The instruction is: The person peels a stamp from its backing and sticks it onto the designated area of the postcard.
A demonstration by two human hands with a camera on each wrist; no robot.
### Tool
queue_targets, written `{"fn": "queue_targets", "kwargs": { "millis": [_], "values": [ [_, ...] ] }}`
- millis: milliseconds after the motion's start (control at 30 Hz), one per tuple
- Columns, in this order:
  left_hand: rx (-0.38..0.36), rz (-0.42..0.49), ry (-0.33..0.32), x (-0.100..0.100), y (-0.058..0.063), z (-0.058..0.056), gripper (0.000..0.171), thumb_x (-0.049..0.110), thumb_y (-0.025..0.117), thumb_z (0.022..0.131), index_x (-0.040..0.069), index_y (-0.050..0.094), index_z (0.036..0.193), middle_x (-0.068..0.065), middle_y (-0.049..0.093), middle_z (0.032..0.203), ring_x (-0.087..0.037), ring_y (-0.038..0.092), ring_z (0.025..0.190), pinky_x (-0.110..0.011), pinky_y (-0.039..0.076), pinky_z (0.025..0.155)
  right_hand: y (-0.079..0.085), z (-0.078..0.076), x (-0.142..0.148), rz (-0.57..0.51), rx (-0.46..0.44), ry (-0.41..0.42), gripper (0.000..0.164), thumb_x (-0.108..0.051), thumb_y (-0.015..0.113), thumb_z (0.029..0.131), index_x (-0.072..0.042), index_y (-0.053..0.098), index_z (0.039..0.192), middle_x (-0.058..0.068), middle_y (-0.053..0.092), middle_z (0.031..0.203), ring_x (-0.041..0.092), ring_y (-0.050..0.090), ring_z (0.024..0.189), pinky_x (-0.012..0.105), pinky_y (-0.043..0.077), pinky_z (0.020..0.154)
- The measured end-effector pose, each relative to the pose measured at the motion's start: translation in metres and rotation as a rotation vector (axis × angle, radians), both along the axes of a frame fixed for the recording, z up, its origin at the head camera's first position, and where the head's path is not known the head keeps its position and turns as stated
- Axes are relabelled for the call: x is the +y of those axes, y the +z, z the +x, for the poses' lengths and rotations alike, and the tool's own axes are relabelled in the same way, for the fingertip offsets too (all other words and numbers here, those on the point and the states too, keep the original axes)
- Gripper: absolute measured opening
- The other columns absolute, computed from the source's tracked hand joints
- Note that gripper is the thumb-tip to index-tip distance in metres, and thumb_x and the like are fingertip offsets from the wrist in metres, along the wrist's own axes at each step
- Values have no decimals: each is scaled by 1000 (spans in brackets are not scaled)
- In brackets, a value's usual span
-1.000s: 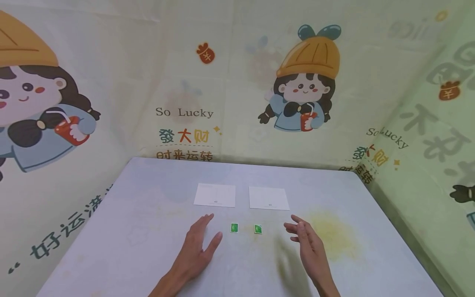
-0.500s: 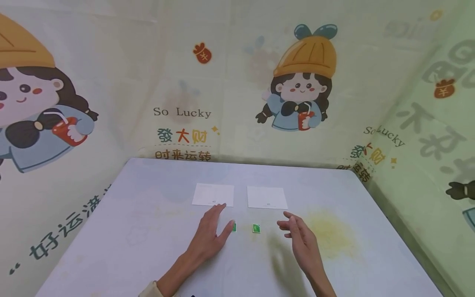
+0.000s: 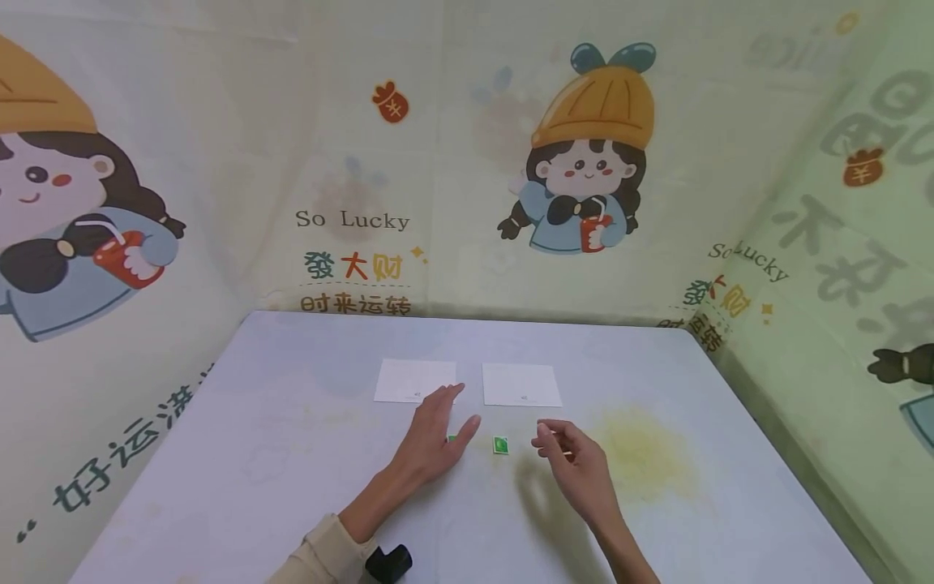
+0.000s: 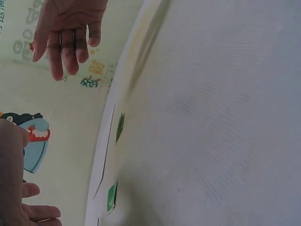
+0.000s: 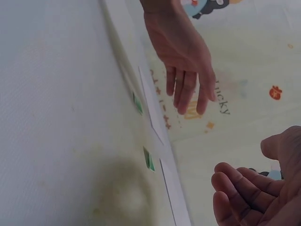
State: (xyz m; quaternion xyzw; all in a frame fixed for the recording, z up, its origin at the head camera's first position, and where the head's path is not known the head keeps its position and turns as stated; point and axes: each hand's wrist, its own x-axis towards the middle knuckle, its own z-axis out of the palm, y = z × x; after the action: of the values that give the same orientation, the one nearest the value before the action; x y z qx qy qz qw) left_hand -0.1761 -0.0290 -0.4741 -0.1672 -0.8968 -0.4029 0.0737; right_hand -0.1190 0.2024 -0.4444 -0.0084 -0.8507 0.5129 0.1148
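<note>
In the head view my left hand (image 3: 434, 442) is held above the table with its fingers extended, and it partly hides a small green stamp-like piece (image 3: 452, 438). A second green piece (image 3: 500, 445) lies between my two hands, in plain sight. My right hand (image 3: 580, 470) hovers to the right of it, fingers loosely bent and holding nothing. Behind the green pieces lie two white cards, the left card (image 3: 404, 381) partly under my left fingertips in the picture and the right card (image 3: 521, 384) uncovered. The right wrist view shows both hands raised off the table.
The white table (image 3: 292, 454) has a yellowish stain (image 3: 645, 454) on its right side. A printed cloth (image 3: 452, 162) surrounds the table at the back and sides. A black device (image 3: 390, 564) sits at my left wrist, beside a beige sleeve (image 3: 328, 551).
My left hand has moved right and forward, now covering part of the left green piece. My right hand has shifted slightly left, its fingers bending a little more. The cards and green pieces stay put.
</note>
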Motion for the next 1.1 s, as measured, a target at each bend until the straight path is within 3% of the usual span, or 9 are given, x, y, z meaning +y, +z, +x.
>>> {"fn": "queue_targets", "kwargs": {
  "millis": [200, 400, 533, 833, 1100],
  "values": [
    [-38, 20, -11, 10, -4, -13, 63, 45, 55, 102, 5, 46, 150, -20, 49, 151, -41, 38, 145, -61, 33, 115, -7, -9, -3, 41, 16, 27, 13, -24, 73, 96, -12, 75, 102, 2, 77, 85, 20, 72, 76, 24, 56, 72],
    [33, -20, -2, 16, -6, -25, 59, 41, 53, 102, 2, 49, 147, -19, 51, 149, -42, 30, 149, -60, 22, 120, -10, -17, -5, 97, 6, 68, 8, -20, 76, 93, -11, 75, 94, 2, 74, 81, 13, 66, 71, 24, 54, 70],
    [56, -50, -3, 20, -9, -32, 57, 39, 53, 103, 2, 49, 146, -20, 52, 148, -42, 29, 150, -59, 21, 121, -14, -24, -6, 142, -30, 66, 9, -19, 78, 91, -11, 76, 94, -3, 73, 79, 9, 63, 70, 23, 52, 68],
    [88, -79, -39, 28, -12, -45, 52, 32, 52, 104, 0, 51, 143, -22, 55, 144, -45, 29, 148, -59, 22, 121, -23, -39, -9, 181, -55, 128, 10, -15, 80, 88, -9, 75, 93, -3, 71, 75, 10, 63, 68, 23, 48, 60],
    [108, -128, -64, 34, -13, -56, 49, 29, 54, 103, 0, 52, 143, -21, 55, 144, -44, 29, 148, -58, 21, 121, -29, -47, -11, 204, -72, 167, 13, -13, 81, 86, -5, 74, 95, -1, 70, 76, 11, 61, 69, 24, 48, 61]
  ]
}}
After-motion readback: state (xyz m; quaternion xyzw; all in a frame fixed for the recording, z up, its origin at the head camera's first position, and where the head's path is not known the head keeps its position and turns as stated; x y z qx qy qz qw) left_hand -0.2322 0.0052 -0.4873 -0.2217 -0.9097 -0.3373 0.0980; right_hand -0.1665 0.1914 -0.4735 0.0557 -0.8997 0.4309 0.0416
